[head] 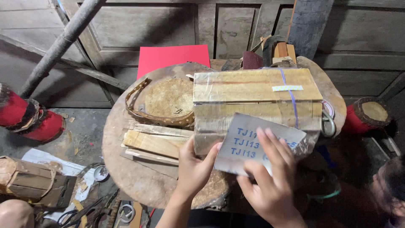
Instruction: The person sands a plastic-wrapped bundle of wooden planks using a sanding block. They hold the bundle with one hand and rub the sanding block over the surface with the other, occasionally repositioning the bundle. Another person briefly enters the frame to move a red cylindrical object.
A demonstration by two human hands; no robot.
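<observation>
My left hand grips the lower left edge of a grey sheet with blue handwriting. My right hand lies over the sheet's lower right part, fingers spread on it. The sheet is held against the front of a plastic-wrapped bundle of wooden boards tied with a blue band. The bundle rests on a round worn wooden table.
Loose wood strips and a curved studded band around a round disc lie left of the bundle. A red sheet stands behind. Red drum-like pieces and scissors are on the floor at left. Another person is at lower right.
</observation>
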